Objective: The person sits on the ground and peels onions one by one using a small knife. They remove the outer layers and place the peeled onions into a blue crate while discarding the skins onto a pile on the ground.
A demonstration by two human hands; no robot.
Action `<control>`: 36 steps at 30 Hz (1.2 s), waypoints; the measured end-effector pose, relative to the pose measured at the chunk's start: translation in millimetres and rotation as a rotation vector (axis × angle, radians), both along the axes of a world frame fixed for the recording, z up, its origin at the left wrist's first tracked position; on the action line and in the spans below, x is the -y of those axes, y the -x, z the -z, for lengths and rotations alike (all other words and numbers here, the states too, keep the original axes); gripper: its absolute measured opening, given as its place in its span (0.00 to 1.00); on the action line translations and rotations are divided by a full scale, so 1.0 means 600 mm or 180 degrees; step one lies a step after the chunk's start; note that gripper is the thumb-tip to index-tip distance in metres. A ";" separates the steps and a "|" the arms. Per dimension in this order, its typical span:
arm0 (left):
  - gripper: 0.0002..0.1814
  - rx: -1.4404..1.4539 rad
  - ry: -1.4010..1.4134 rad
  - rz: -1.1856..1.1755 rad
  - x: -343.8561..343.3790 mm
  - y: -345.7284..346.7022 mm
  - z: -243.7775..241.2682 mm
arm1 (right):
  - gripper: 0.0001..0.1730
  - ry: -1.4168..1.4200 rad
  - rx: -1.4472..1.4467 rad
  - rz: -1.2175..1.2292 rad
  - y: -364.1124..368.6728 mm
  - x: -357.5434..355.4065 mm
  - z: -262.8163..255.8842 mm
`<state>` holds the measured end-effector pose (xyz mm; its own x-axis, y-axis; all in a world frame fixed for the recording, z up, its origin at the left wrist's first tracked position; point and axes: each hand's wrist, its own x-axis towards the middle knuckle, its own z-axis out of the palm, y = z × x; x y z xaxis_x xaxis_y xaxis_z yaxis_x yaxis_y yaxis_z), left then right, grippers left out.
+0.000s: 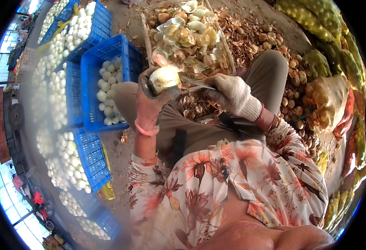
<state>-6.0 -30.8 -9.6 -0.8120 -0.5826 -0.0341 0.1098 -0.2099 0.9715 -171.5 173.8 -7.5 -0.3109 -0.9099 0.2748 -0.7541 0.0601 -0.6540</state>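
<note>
My left hand [153, 93], in a pink glove with dark palm and fingers, is closed around a partly peeled onion [165, 78]. Brownish dry skin clings to the onion's lower side and right end. My right hand [231, 92], in a pale knitted glove, grips a knife [201, 83] whose thin blade points left towards the onion. A short gap lies between the right fingers and the onion; whether the blade tip touches it I cannot tell. Just beyond both hands is a wood-framed tray [146, 39] heaped with onion peels [189, 34].
Left of my knee stands a blue plastic crate [87, 78] partly filled with peeled onions [108, 90]. More blue crates [92, 159] of white onions line the left. Unpeeled onions [295, 70] and loose skins lie on the right, beside a full mesh sack [326, 101] and several yellow-green sacks [314, 18].
</note>
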 end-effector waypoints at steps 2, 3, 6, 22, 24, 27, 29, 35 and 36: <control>0.37 -0.0135 -0.0126 -0.0027 -0.013 0.008 -0.001 | 0.13 0.0007 -0.0305 0.0027 -0.011 0.012 -0.015; 0.36 -0.0108 -0.0211 -0.0015 -0.016 0.009 -0.001 | 0.14 0.0010 -0.0453 0.0035 -0.013 0.014 -0.019; 0.34 -0.0170 -0.0337 -0.0075 -0.020 0.015 0.010 | 0.14 -0.0276 -0.0566 0.0229 -0.021 0.016 -0.020; 0.49 0.0044 -0.0621 0.0591 -0.012 0.005 0.023 | 0.17 -0.0547 0.3728 0.0231 -0.013 0.047 -0.009; 0.52 -0.0013 -0.0915 0.0534 -0.012 0.004 0.031 | 0.20 -0.0509 0.3687 0.0309 -0.008 0.039 -0.013; 0.57 0.0123 -0.0841 0.0641 -0.018 0.007 0.032 | 0.25 -0.0238 0.3260 0.0879 -0.019 0.050 -0.009; 0.59 0.0060 -0.0620 0.0821 -0.028 0.010 0.032 | 0.32 -0.0042 0.3320 0.0404 -0.003 0.060 0.008; 0.50 0.0405 -0.0918 0.0932 -0.035 0.007 0.050 | 0.16 0.0585 0.2311 0.0419 -0.015 0.060 -0.017; 0.46 0.0830 -0.1019 0.0637 -0.040 0.016 0.038 | 0.16 0.0725 0.1891 0.0381 -0.013 0.065 -0.015</control>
